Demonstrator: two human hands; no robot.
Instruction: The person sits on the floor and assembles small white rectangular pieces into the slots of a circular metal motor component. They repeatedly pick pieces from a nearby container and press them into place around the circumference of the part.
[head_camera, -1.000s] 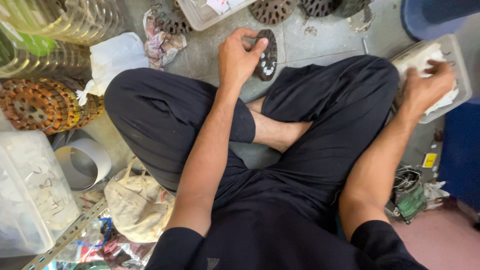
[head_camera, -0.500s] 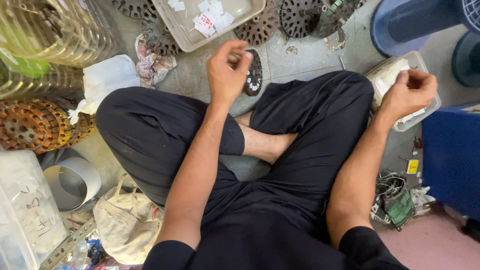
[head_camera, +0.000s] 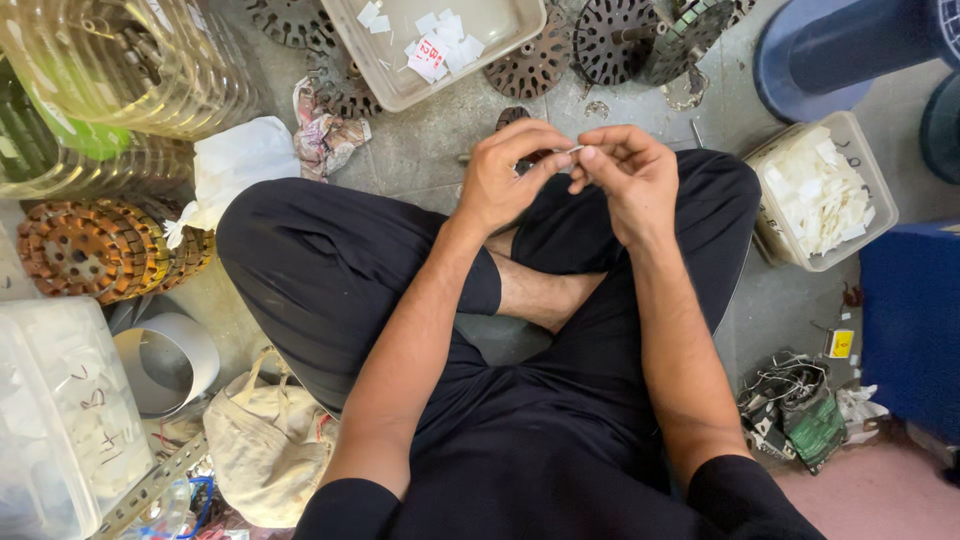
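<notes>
White paper slips fill a clear tub (head_camera: 822, 195) at right; more lie in a beige tray (head_camera: 440, 45) at top. At centre, both hands, left hand (head_camera: 510, 172) and right hand (head_camera: 625, 175), pinch one small slip (head_camera: 574, 150) above crossed legs.

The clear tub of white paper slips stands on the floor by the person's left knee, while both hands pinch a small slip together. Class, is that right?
Not quite. In the head view the clear tub of white paper slips stands by the right knee. Both the left hand and right hand do pinch a small slip.
</notes>
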